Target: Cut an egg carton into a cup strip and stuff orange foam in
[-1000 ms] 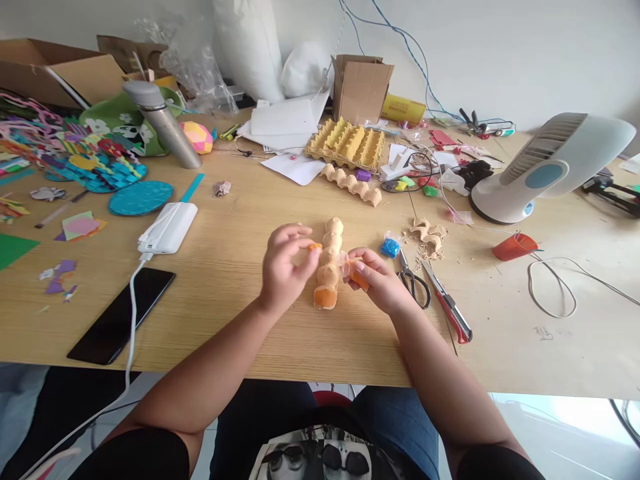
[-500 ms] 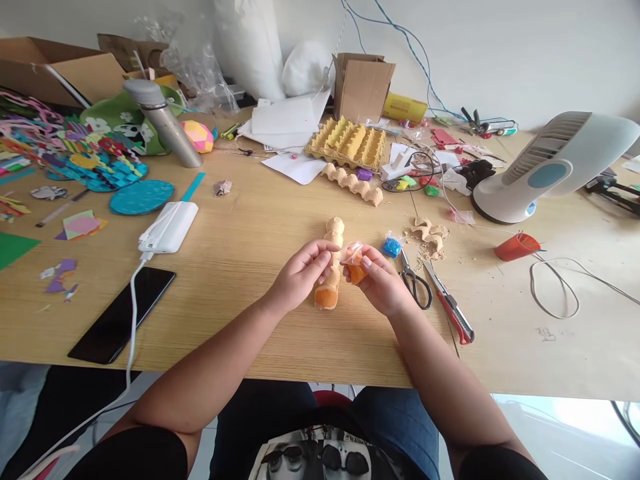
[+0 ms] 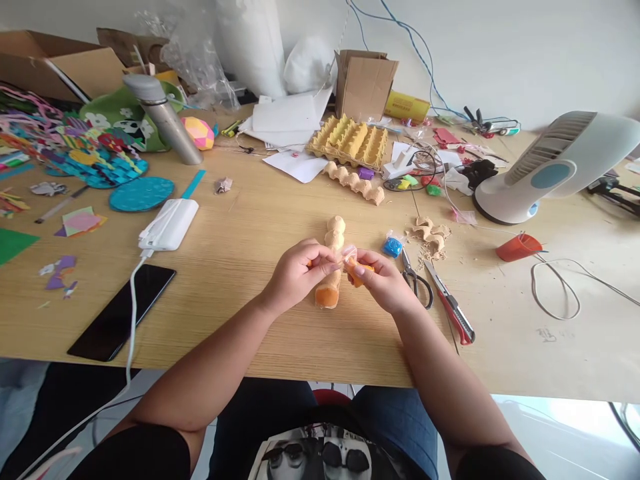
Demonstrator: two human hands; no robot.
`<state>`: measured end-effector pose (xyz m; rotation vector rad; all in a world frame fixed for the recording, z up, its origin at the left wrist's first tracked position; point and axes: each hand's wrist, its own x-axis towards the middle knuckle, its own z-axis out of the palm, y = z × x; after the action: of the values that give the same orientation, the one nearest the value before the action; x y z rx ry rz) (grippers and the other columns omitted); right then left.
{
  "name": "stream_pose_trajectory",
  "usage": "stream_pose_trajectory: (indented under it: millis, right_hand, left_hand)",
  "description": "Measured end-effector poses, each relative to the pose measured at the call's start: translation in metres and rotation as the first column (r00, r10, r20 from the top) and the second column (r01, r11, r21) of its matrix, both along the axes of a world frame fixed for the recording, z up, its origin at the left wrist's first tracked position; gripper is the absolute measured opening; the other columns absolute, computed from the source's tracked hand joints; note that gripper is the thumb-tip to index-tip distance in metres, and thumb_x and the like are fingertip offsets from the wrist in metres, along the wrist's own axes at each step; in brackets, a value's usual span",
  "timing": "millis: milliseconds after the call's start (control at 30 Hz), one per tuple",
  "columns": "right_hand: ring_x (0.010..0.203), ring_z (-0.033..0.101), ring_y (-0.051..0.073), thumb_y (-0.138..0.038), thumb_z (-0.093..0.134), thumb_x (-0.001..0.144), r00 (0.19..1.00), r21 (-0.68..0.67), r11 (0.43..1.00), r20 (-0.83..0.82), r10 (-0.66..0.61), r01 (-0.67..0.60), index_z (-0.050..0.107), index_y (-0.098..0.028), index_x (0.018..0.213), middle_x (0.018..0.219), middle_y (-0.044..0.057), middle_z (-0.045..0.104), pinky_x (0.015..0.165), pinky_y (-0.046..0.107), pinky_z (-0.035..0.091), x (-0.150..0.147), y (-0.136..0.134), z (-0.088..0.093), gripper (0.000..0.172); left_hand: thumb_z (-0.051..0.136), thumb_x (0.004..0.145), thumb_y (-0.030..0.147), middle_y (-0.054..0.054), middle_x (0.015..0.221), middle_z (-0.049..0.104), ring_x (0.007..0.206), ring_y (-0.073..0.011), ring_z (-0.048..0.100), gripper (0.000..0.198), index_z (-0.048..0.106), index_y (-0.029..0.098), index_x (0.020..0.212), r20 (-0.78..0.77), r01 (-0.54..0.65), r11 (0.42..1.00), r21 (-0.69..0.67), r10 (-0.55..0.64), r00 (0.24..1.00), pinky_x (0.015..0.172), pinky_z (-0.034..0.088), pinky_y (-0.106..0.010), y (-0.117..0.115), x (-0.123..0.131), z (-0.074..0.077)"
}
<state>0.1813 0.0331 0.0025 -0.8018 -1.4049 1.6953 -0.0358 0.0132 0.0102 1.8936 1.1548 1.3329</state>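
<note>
My right hand (image 3: 384, 279) is closed around a lump of orange modelling clay (image 3: 359, 272) in a clear plastic wrapper (image 3: 349, 253). My left hand (image 3: 301, 272) pinches the wrapper's near end, its thumb and forefinger touching the right fingertips. Beneath both hands lies a strip cut from an egg carton (image 3: 335, 230), cups upward, with orange on its front cup (image 3: 327, 295). The hands hide its middle. To the right are a packet of blue clay (image 3: 393, 247), scissors (image 3: 417, 280) with dark handles, and a red utility knife (image 3: 454, 308).
Carton scraps (image 3: 430, 233) lie beyond the knife. Farther back are a yellow egg tray (image 3: 349, 141) and another carton strip (image 3: 353, 183). A white fan (image 3: 540, 170) and orange cup (image 3: 519, 247) stand right; a phone (image 3: 123, 312), power bank (image 3: 170, 225) and metal bottle (image 3: 173, 127) are left.
My left hand has moved right to meet the wrapper and now pinches it. The orange clay in my right hand has been turned, and the wrapper end points toward the left fingers.
</note>
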Motion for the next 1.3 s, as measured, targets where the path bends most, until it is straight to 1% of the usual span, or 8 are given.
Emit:
stream_pose_trajectory:
  millis: [100, 233, 367, 467, 700, 900, 1133, 1300]
  right_hand:
    - [0.075, 0.055, 0.015, -0.052, 0.084, 0.086, 0.997, 0.039, 0.998, 0.059, -0.045, 0.043, 0.076, -0.022, 0.102, 0.088, 0.002, 0.067, 0.069, 0.029, 0.047, 0.003, 0.001, 0.002, 0.035]
    - [0.081, 0.059, 0.016, -0.050, 0.087, 0.084, 0.995, 0.066, 0.994, 0.041, -0.094, 0.092, 0.076, -0.023, 0.103, 0.095, 0.003, 0.070, 0.076, 0.030, 0.051, 0.000, 0.001, -0.001, 0.035]
    - [0.090, 0.065, 0.017, -0.048, 0.089, 0.083, 0.996, 0.064, 0.995, 0.023, -0.084, 0.082, 0.075, -0.024, 0.102, 0.101, 0.004, 0.073, 0.086, 0.032, 0.054, -0.007, -0.004, -0.004, 0.034]
    - [0.095, 0.067, 0.019, -0.048, 0.088, 0.085, 0.992, 0.071, 0.990, 0.044, -0.122, 0.119, 0.075, -0.023, 0.098, 0.100, 0.005, 0.074, 0.091, 0.034, 0.055, -0.012, -0.008, -0.006, 0.031]
    - [0.089, 0.068, 0.020, -0.050, 0.084, 0.088, 0.982, 0.137, 0.976, 0.061, -0.178, 0.169, 0.076, -0.022, 0.091, 0.098, 0.007, 0.076, 0.083, 0.037, 0.057, -0.012, -0.011, -0.008, 0.029]
    - [0.078, 0.063, 0.016, -0.044, 0.085, 0.088, 0.989, 0.101, 0.984, -0.012, -0.145, 0.145, 0.080, -0.022, 0.086, 0.100, 0.007, 0.074, 0.070, 0.032, 0.052, -0.010, -0.012, -0.002, 0.023]
    - [0.066, 0.054, 0.013, -0.049, 0.090, 0.082, 0.990, 0.013, 0.990, 0.016, -0.139, 0.138, 0.076, -0.019, 0.080, 0.078, 0.001, 0.066, 0.060, 0.028, 0.045, -0.008, -0.012, 0.002, 0.033]
    - [0.067, 0.056, 0.015, -0.054, 0.087, 0.083, 0.986, 0.058, 0.988, 0.075, -0.148, 0.144, 0.076, -0.020, 0.080, 0.076, 0.002, 0.066, 0.060, 0.030, 0.047, -0.008, -0.012, 0.002, 0.036]
  left_hand:
    - [0.075, 0.095, 0.035, 0.003, 0.076, 0.052, 0.067, -0.0115, 0.049, 0.015, 0.069, 0.022, 0.092, 0.047, 0.031, 0.995, -0.099, -0.027, 0.999, 0.064, 0.045, -0.025, -0.001, 0.000, -0.002]
    - [0.078, 0.093, 0.041, 0.004, 0.076, 0.054, 0.069, -0.0128, 0.054, 0.028, 0.067, 0.023, 0.111, 0.097, 0.083, 0.967, -0.241, -0.062, 0.993, 0.066, 0.048, -0.025, -0.002, 0.003, -0.007]
    - [0.075, 0.095, 0.040, 0.000, 0.080, 0.062, 0.069, -0.0131, 0.053, 0.020, 0.073, 0.021, 0.090, -0.046, -0.008, 0.990, -0.140, 0.002, 0.999, 0.063, 0.044, -0.026, -0.001, 0.006, -0.009]
    - [0.075, 0.095, 0.036, 0.000, 0.077, 0.059, 0.065, -0.0120, 0.050, 0.022, 0.069, 0.020, 0.081, -0.081, -0.034, 0.999, -0.031, 0.031, 0.996, 0.058, 0.041, -0.025, -0.003, 0.009, -0.010]
    - [0.072, 0.097, 0.031, 0.000, 0.075, 0.059, 0.066, -0.0123, 0.053, 0.023, 0.066, 0.020, 0.078, -0.137, -0.044, 0.997, 0.067, 0.053, 0.989, 0.058, 0.040, -0.025, -0.006, 0.013, -0.009]
    - [0.069, 0.099, 0.033, 0.000, 0.080, 0.061, 0.068, -0.0124, 0.053, 0.019, 0.064, 0.021, 0.086, -0.184, 0.032, 0.998, 0.048, -0.023, 0.983, 0.060, 0.042, -0.025, -0.007, 0.010, -0.007]
    - [0.062, 0.100, 0.031, 0.000, 0.078, 0.057, 0.064, -0.0124, 0.049, 0.020, 0.061, 0.021, 0.083, -0.208, 0.134, 0.991, 0.006, -0.129, 0.969, 0.059, 0.040, -0.027, -0.007, 0.004, -0.007]
    - [0.057, 0.102, 0.025, 0.001, 0.071, 0.052, 0.065, -0.0130, 0.048, 0.029, 0.054, 0.021, 0.074, -0.145, 0.172, 0.984, 0.055, -0.163, 0.976, 0.062, 0.039, -0.028, -0.007, 0.006, -0.009]
